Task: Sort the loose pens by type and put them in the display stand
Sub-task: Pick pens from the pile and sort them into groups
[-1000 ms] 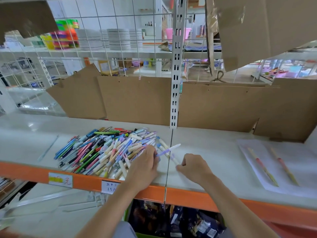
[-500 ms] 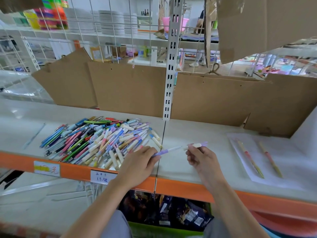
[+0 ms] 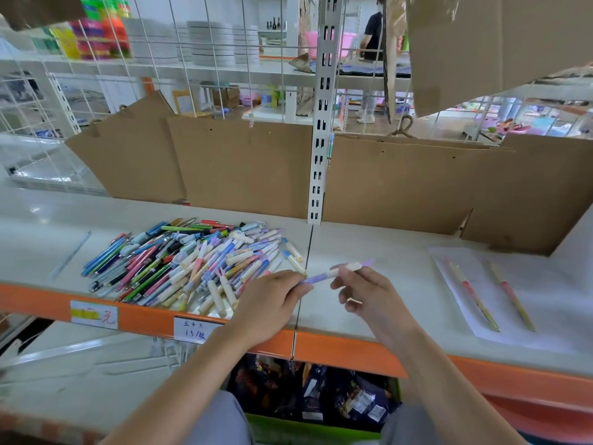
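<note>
head view: left hand (image 3: 269, 303) and right hand (image 3: 369, 293) pinch one purple pen (image 3: 333, 272); two pencils (image 3: 491, 293) lie right.

pen pile (image 3: 189, 261) lay on the shelf (image 3: 385, 284), left of the upright post (image 3: 321, 123). sheet (image 3: 513, 293) with two pencils on it lay far right. cardboard panels (image 3: 401, 184) stood behind. one pen (image 3: 333, 273) was held between left hand (image 3: 272, 306) and right hand (image 3: 369, 297), just right of pile.
</note>
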{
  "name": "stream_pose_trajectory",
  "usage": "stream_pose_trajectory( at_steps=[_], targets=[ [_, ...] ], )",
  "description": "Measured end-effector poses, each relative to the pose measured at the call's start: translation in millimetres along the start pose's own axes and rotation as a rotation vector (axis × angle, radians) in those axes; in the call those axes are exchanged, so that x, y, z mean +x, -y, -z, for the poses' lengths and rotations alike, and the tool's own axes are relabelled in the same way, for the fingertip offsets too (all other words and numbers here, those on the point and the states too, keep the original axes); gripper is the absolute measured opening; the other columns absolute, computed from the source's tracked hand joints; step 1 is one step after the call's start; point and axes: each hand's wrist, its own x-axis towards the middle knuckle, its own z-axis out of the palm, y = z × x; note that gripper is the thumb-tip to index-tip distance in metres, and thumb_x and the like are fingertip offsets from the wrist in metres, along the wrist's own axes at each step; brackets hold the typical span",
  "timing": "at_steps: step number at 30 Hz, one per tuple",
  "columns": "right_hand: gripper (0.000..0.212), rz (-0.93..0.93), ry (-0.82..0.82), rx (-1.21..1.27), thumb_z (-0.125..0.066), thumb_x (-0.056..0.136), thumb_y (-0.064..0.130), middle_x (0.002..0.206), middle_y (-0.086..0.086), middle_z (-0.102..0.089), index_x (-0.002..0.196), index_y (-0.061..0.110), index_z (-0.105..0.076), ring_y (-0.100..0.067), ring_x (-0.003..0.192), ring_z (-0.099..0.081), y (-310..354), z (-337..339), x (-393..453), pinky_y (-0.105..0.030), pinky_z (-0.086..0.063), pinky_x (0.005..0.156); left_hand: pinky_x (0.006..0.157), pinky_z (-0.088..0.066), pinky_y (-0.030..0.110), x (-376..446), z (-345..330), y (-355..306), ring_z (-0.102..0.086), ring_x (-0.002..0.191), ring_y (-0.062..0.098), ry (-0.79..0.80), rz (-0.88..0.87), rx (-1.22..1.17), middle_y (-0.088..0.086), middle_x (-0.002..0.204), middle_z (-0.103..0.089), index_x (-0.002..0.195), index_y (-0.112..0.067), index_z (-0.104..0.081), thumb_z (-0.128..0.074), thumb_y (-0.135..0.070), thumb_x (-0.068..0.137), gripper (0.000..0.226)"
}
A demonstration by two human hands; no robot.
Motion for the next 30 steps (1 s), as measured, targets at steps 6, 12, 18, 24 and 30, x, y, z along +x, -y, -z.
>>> stream_pose_trajectory(
  at_steps=[6, 12, 18, 24, 30],
  targets=[
    [0.024, 0.175, -0.234, 0.008, -0.052, 0.096, 0.018, 0.055, 0.003, -0.042, 0.077, 0.004, -0.055, -0.01, 0.047, -0.031, 22.3, -10.7, -1.2, -0.017, -0.029, 0.045, 0.045, -0.023, 0.02, 20.5, 0.8, -57.5, -0.029, 0.042, 0.006, 0.11, 0.345, -0.782, -0.011, 0.046, -0.034, 0.074, -0.015, -0.059, -0.041, -0.025, 0.101, 0.034],
    [0.028, 0.159, -0.266, -0.078, -0.05, 0.096, 0.016, 0.046, 0.008, -0.031, 0.071, 0.006, -0.045, -0.007, 0.042, -0.025, 25.5, 6.5, -14.4, -0.014, -0.026, 0.041, 0.033, -0.009, 0.015, 22.7, -7.6, -87.8, -0.018, 0.033, 0.003, 0.323, 0.652, -1.323, -0.009, 0.045, -0.025, 0.073, -0.013, -0.05, -0.041, -0.022, 0.1, 0.03],
    [0.027, 0.113, -0.288, -0.172, -0.049, 0.096, 0.018, 0.049, 0.006, -0.036, 0.071, 0.007, -0.049, -0.009, 0.045, -0.028, 42.2, 36.0, -24.9, -0.016, -0.026, 0.044, 0.033, -0.01, 0.015, 37.6, -10.7, -121.1, -0.018, 0.035, 0.004, 0.352, 0.67, -1.311, -0.009, 0.045, -0.024, 0.073, -0.014, -0.05, -0.041, -0.025, 0.101, 0.032],
    [0.028, -0.017, -0.231, -0.334, -0.044, 0.094, 0.012, 0.055, 0.002, -0.053, 0.067, 0.011, -0.051, -0.011, 0.047, -0.038, 33.9, 63.9, -18.0, -0.018, -0.029, 0.045, 0.056, -0.036, 0.029, 53.1, -31.8, -129.8, -0.051, 0.06, 0.02, 0.29, 0.232, -0.292, 0.003, 0.075, -0.06, 0.085, -0.014, -0.053, -0.028, -0.038, 0.103, 0.039],
    [0.026, -0.031, -0.323, -0.861, -0.044, 0.098, 0.021, 0.075, -0.012, -0.064, 0.075, 0.009, -0.048, -0.03, 0.077, -0.062, 42.2, 117.7, 13.3, -0.033, -0.038, 0.065, 0.069, -0.038, 0.036, 59.1, -42.5, -104.3, -0.052, 0.099, 0.025, 0.278, -0.248, 0.317, 0.007, 0.108, -0.054, 0.112, -0.009, -0.053, -0.024, -0.029, 0.102, 0.036]
  ],
)
